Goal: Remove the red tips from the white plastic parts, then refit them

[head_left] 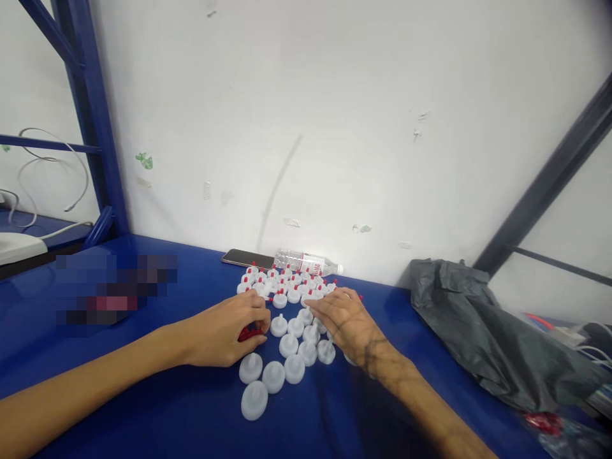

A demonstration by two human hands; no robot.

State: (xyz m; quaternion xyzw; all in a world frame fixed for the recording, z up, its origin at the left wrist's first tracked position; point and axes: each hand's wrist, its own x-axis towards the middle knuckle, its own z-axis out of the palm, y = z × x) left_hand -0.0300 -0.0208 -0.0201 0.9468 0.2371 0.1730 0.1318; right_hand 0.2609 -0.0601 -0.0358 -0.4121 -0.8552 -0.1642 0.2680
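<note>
My left hand (233, 326) is curled over a small heap of red tip caps (251, 333), which show between thumb and fingers. White nozzle lids (288, 345) with bare tips stand in loose rows between my hands. Behind them is a cluster of similar white lids with red tips (280, 298). My right hand (343, 322) reaches over the right side of the lids, fingers stretched out and fingertips at a lid on the edge of the red-tipped cluster. Its thumb and the lids beneath the palm are partly hidden.
At the wall lie a phone (248, 258) and a clear plastic bottle (308, 262) on its side. A dark grey plastic bag (473, 319) covers the right of the blue table (191, 408). A blurred-out item lies at left. Blue metal posts (90, 115) frame the table.
</note>
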